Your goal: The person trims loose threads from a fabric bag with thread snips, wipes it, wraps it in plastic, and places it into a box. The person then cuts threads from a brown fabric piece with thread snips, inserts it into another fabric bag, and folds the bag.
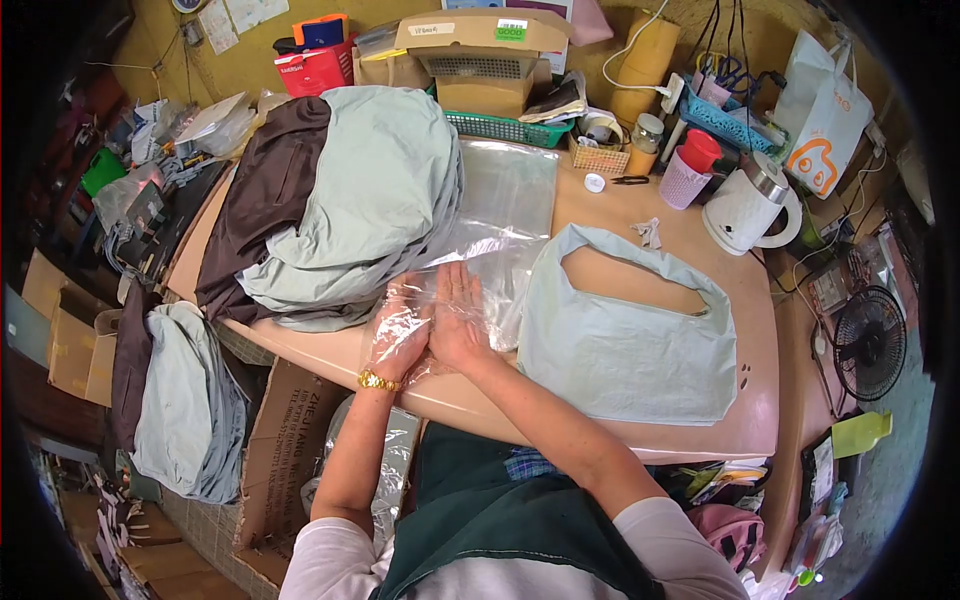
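- Nearest the camera, a dark green apron [480, 520] and white sleeves [650, 545] sit below the table edge.
- Clear plastic film [508, 195] lies mid-table, reaching from the hands up between the fabric pile [385, 170] and a pale shoulder bag [625, 365].
- The film should be nearly weightless, limp and slippery, prone to clinging and to tearing under a nail; a doubled edge, pinched between thumb and finger pads, looks the best hold.
- The right hand [457, 320] is flat, fingers stretched out and closed on nothing.
- The left hand [402, 325], a gold band [379, 380] at its wrist, is under shiny film; glare hides whether its fingers pinch any, so I cannot tell.
- The shoulder bag looks soft and light, easiest lifted by its broad strap.
- The table [600, 212] is tan and smooth-looking, with a white kettle [742, 205] and a green basket [505, 130] towards the back.
- Around it: a yellowish wall [385, 15], a black fan [870, 340] at right, an upright carton [280, 455] at lower left.
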Demonstrator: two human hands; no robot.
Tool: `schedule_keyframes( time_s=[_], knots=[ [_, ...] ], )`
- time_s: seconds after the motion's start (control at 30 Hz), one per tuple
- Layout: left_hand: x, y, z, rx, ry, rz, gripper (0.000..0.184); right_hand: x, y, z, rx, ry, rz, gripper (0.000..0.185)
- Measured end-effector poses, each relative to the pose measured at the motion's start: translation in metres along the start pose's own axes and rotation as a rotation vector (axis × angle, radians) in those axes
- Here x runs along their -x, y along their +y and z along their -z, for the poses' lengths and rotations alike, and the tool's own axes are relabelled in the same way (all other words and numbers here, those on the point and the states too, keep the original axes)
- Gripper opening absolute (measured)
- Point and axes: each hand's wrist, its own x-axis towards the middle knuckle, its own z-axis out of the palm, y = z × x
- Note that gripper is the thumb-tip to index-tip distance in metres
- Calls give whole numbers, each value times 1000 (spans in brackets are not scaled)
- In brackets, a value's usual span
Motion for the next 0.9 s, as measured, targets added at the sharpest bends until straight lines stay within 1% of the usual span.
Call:
schedule_keyframes(
  time_s=[0.03,0.07,0.13,0.17,0.2,0.27,0.3,0.33,0.4,0.43,0.47,0.53,0.57,0.6,0.63,0.67,0.7,0.73,0.8,0.83,0.87,0.9],
  knots=[
    [-5,-5,-2,-46,70,-123,25,1,-1,2,-2,0,-2,82],
    [-9,-14,-2,-46,68,-124,25,2,-3,4,-44,11,-30,81],
    [-14,-25,-1,-279,-16,-108,20,4,-8,14,-84,22,-58,79],
    [-12,-27,-7,-221,79,-75,17,5,-10,19,-82,10,-90,80],
    [-12,-32,-13,-219,80,-77,17,4,-10,21,-80,-1,-123,81],
    [-8,-42,-25,-82,219,-48,17,4,-9,23,-41,-16,-109,83],
    [-9,-28,-20,55,157,109,17,5,-8,20,-5,-28,-96,84],
    [-8,-29,-19,54,156,110,17,5,-6,11,-6,-29,-98,84],
    [-8,-27,-16,-255,69,3,18,0,-6,4,72,-17,-94,87],
    [-9,-24,-12,-351,64,-25,17,1,-7,8,73,-18,-96,87],
    [-10,-26,-10,-349,61,-24,17,2,-8,11,43,-54,-102,86],
    [-15,-31,0,-335,-11,-112,19,2,-11,20,14,-90,-108,85],
    [-20,-33,8,-480,-178,-56,22,1,-11,21,16,-94,-99,86],
    [-18,-37,6,-480,-178,-57,22,1,-10,21,18,-100,-90,87],
    [-15,-40,3,-505,-117,-86,27,1,-11,21,18,-98,-91,87],
    [-11,-44,0,-531,-56,-115,33,1,-11,21,95,-127,-91,87],
    [-6,-19,5,-530,22,-174,32,0,-11,20,171,-156,-94,87],
    [-2,-16,3,-531,20,-179,32,0,-9,13,170,-153,-98,87],
    [4,-12,2,-424,55,-81,34,-2,-9,9,175,-76,-91,81],
    [5,-11,2,-410,82,-118,26,-2,-9,11,174,-74,-93,81],
    [6,-11,3,-410,80,-120,26,-2,-9,13,166,-103,-94,77],
    [6,-3,9,-268,58,-48,21,-2,-10,17,158,-132,-93,74]
  ],
)
